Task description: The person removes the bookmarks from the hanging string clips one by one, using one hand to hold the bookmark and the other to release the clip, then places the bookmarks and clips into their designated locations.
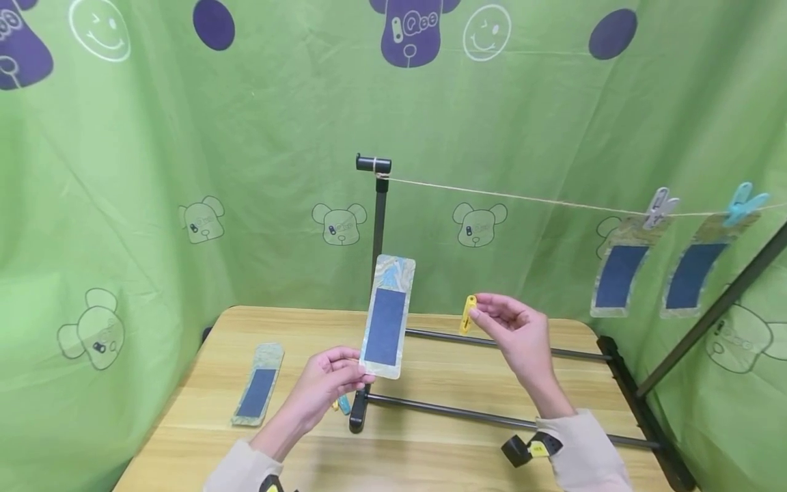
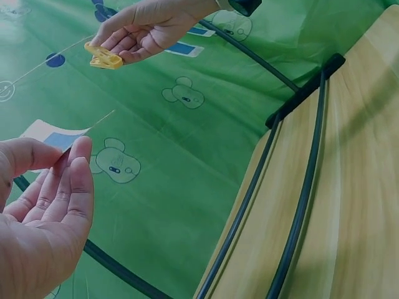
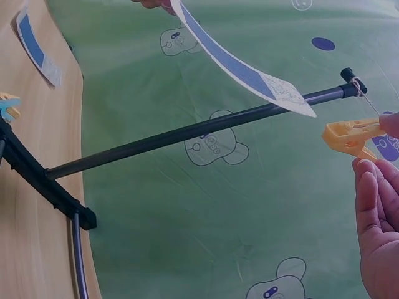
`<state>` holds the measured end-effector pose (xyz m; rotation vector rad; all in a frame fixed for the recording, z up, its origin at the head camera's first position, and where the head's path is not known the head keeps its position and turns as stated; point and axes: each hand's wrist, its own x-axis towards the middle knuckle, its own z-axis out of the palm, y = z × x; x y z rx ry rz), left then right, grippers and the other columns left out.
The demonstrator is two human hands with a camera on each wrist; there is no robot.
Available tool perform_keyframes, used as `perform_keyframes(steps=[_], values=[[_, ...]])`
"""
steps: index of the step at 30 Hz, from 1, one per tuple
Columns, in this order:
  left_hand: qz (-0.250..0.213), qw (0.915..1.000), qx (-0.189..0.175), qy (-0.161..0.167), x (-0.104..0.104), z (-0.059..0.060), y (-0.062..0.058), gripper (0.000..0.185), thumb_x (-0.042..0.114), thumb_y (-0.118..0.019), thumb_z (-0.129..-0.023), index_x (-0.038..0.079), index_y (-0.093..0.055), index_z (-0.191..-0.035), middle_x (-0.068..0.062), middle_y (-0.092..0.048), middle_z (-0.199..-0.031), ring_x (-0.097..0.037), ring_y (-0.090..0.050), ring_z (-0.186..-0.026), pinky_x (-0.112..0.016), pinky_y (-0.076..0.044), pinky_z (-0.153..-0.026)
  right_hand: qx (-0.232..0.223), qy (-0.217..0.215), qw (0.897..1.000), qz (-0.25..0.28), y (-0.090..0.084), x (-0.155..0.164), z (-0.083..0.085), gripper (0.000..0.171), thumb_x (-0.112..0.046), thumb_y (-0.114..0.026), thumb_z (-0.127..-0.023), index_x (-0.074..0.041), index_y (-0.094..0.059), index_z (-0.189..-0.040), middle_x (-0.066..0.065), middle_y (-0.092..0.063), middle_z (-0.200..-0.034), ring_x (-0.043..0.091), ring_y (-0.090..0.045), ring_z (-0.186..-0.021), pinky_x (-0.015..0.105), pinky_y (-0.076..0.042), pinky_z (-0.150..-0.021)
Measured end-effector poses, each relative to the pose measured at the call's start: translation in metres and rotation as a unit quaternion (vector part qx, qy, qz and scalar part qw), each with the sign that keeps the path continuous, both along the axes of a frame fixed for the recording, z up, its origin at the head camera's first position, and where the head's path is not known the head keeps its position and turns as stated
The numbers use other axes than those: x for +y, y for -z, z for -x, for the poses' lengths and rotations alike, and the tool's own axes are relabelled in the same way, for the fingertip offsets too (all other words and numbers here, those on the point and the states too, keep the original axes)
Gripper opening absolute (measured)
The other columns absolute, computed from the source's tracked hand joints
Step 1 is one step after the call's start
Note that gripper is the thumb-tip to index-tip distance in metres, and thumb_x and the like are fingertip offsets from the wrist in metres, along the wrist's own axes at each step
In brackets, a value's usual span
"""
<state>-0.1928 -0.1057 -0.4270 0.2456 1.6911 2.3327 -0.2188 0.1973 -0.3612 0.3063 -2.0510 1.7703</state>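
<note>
My left hand (image 1: 328, 379) pinches the lower end of a long marbled card (image 1: 385, 321) with a dark blue panel, like a bookmark. The card stands nearly upright in the head view and bows in the right wrist view. To its right, my right hand (image 1: 516, 335) pinches a yellow clothespin (image 1: 468, 314) between thumb and fingers, apart from the card. A thin string (image 1: 479, 189) runs above both hands. Two similar cards hang from it at the right, one under a pale lilac clothespin (image 1: 660, 207), the other under a light blue clothespin (image 1: 744, 203).
Another such card (image 1: 257, 386) lies on the wooden table (image 1: 307, 451) at the left. A blue clothespin (image 1: 343, 404) and something yellow lie partly hidden behind my left hand. A black frame (image 1: 379, 225) with low crossbars (image 1: 449, 408) carries the string. Green printed curtain (image 1: 277, 137) surrounds the table.
</note>
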Motion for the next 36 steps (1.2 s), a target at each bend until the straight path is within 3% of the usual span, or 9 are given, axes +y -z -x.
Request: perform_keyframes(steps=[25,36], values=[[0.002,0.9995,-0.018,-0.026,-0.036,-0.017,0.015,0.025,-0.005,-0.060,-0.089,-0.008,-0.053,-0.113,-0.010,-0.069,-0.089,-0.023,-0.070,-0.087,-0.032,-0.057,-0.084,-0.028,-0.045,0.998,0.028,0.024,-0.023,-0.005,0.030,-0.004,-0.076,-0.083,0.009,-0.066,-0.108,0.010,-0.070,-0.094,0.016,-0.066,-0.084,0.024,-0.057,-0.078],[-0.001,0.9979,-0.029,-0.058,-0.059,-0.027,0.023,0.024,-0.006,-0.060,-0.089,-0.006,-0.054,-0.112,-0.009,-0.070,-0.089,-0.022,-0.070,-0.087,-0.032,-0.057,-0.083,-0.050,-0.053,0.997,0.032,0.034,-0.031,-0.005,0.032,-0.008,-0.077,-0.083,0.008,-0.067,-0.108,0.011,-0.070,-0.096,0.017,-0.065,-0.085,0.024,-0.056,-0.078]])
